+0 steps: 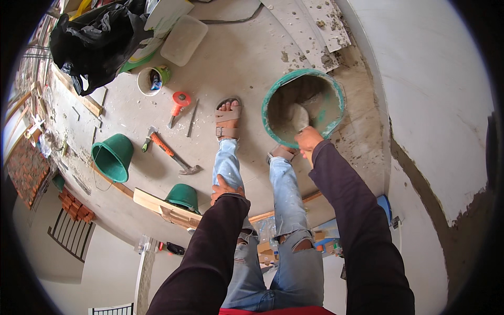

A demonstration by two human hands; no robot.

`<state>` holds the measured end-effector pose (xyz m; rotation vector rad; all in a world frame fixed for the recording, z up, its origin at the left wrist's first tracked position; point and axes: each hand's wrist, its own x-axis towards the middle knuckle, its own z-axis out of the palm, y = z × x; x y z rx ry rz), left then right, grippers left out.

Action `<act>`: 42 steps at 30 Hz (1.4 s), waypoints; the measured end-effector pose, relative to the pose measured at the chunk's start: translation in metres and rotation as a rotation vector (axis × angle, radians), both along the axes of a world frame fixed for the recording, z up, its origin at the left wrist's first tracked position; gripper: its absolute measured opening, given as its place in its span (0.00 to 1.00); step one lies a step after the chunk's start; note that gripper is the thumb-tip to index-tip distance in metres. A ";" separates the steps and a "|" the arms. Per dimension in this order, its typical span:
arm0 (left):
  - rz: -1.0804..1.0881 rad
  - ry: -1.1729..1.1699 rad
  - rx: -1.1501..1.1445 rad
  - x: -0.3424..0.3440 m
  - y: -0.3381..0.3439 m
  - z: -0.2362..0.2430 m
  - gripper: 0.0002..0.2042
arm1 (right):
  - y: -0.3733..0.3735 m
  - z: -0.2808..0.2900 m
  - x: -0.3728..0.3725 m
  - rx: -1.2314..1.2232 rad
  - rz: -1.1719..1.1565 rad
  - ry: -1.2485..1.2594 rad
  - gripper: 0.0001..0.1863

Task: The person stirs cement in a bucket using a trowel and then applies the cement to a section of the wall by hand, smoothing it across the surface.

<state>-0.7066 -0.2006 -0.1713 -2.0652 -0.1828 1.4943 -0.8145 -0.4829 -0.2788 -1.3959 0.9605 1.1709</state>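
Note:
In the head view my right hand (308,138) grips the handle of a trowel whose pale blade (298,116) is down inside a round green tub (273,82). Wet grey mortar (299,92) coats the tub's inside. Below and left of it, my left hand (222,190) is wrapped round my left jeans leg (226,160) at the shin. Both my sandalled feet are on the floor, the left sandal (227,129) beside the tub, the right one partly hidden behind my right hand and the tub.
On the left lie a hammer (169,156), a red-guarded chisel (179,102), two green buckets (118,149), a small pail (147,84), a black bag (94,47) and wooden boards (157,207). Mortar-spattered panels (315,26) lie beyond the tub. A white wall (430,94) runs along the right.

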 end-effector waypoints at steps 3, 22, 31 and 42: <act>-0.005 -0.027 -0.007 0.001 0.014 0.001 0.47 | 0.004 0.037 0.032 -0.120 -0.484 0.162 0.14; -0.045 -0.018 -0.039 -0.001 0.012 -0.004 0.45 | 0.024 0.000 0.010 -0.186 0.247 -0.049 0.17; -0.060 0.008 -0.031 0.000 0.008 -0.006 0.46 | 0.019 0.010 -0.007 -0.268 0.138 -0.193 0.19; -0.044 -0.013 -0.036 0.006 0.017 0.001 0.45 | 0.000 0.019 0.023 -0.039 -0.649 0.196 0.12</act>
